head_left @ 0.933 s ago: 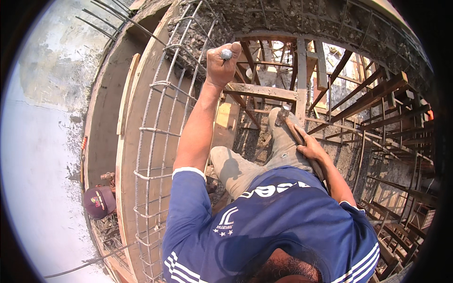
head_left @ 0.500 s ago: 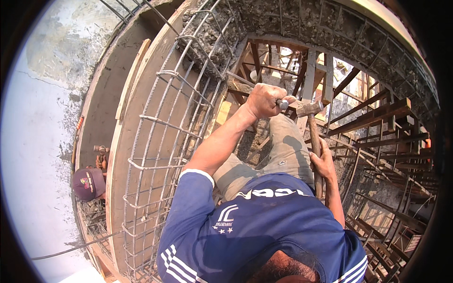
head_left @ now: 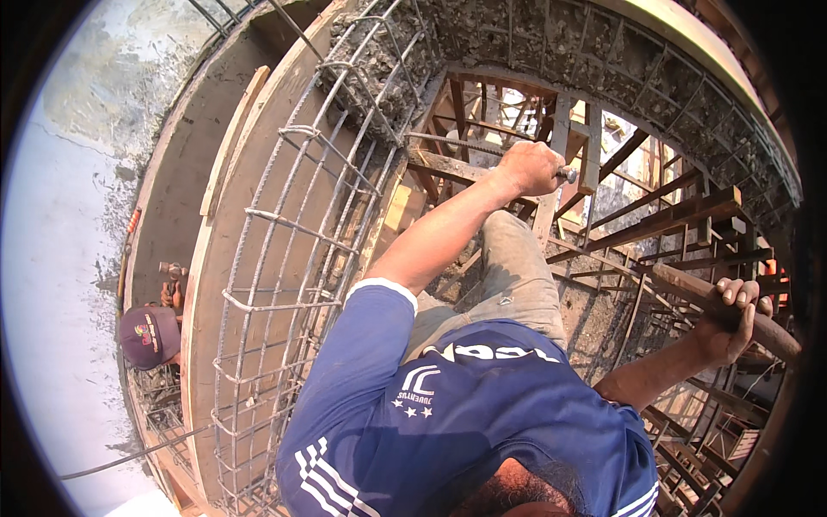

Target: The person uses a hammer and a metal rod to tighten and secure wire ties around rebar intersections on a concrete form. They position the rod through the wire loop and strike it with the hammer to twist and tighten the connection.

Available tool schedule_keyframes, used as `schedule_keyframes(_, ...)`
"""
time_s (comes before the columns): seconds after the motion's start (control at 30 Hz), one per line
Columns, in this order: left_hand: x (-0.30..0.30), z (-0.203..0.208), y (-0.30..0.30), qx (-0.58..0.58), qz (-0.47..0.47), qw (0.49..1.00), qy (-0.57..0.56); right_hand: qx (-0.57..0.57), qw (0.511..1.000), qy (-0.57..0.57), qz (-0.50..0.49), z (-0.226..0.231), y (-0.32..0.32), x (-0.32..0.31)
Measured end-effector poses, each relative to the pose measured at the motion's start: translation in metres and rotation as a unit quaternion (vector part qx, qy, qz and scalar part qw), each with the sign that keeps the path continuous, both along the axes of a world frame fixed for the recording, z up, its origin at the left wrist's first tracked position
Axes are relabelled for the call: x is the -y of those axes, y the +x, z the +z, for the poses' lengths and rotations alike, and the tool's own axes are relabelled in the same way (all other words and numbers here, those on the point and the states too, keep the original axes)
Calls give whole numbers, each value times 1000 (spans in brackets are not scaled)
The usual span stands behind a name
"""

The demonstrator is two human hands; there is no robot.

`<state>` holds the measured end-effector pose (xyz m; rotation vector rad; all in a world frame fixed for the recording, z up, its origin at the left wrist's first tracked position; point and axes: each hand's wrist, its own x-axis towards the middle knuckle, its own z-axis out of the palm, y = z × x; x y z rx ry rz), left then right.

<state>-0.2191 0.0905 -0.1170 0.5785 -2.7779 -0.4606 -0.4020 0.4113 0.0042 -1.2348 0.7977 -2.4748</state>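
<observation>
My left hand is closed round a steel chisel, whose round struck end sticks out on the right of the fist. On its other side a ribbed bar, in line with the chisel, reaches left to the rough concrete column. Far out to the right, my right hand grips the wooden handle of a hammer. The hammer's head is not visible, beyond the dark rim of the view. My legs in grey trousers are below the left forearm.
A rebar cage curves along my left, beside a formwork board. Beyond it is a person in a dark cap. Timber props and scaffolding fill the lower level ahead and right. Rough concrete with exposed bars curves across the far side.
My right hand has swung the hammer away from the chisel, out to the far right. My left hand has shifted slightly right and up, still gripping the chisel.
</observation>
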Motion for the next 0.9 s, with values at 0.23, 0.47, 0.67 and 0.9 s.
schedule_keyframes(0.23, 17, -8, -32, 11, 10, 1000, -5, 168, 976, 141, 2, -78, 54, 61)
schedule_keyframes(0.47, -1, -41, -35, 118, 16, 993, 2, 174, 840, 494, 145, -111, 91, 78)
schedule_keyframes(0.67, 22, -38, -56, 53, 42, 998, 12, 142, 975, 164, -55, -22, -5, 14)
schedule_keyframes(0.9, 30, -29, -56, 58, 54, 997, 1, 197, 915, 353, -4, -117, 49, 86)
